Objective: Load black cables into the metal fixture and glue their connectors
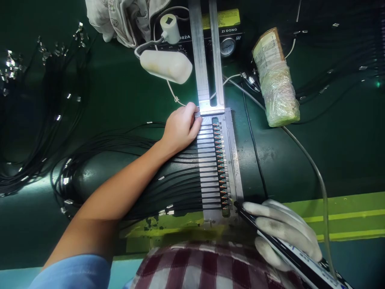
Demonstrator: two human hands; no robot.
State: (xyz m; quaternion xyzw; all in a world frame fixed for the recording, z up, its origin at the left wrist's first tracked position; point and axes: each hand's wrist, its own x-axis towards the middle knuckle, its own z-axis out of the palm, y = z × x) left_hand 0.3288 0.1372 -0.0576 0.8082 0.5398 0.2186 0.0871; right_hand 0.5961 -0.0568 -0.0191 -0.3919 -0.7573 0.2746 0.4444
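Note:
My bare left hand (181, 126) is closed at the upper left corner of a metal fixture (207, 182), with finger and thumb gripping its edge. Several black cables (183, 175) lie side by side across the fixture. Their stripped ends with small connectors (221, 168) form a column along its slot. In a white glove, my right hand (285, 235) is wrapped around a black and white pen-shaped tool (279, 245). The tool's thin tip is at the lower connectors; whether it touches them I cannot tell.
Above the fixture stand a slotted metal rail (203, 52), a white lamp (166, 66) and a black machine with a gauge (227, 47). A plastic-wrapped bundle (278, 86) lies to the right, near a grey hose (313, 164). Cable bunches (57, 80) lie left; a cloth (126, 20) is at the back.

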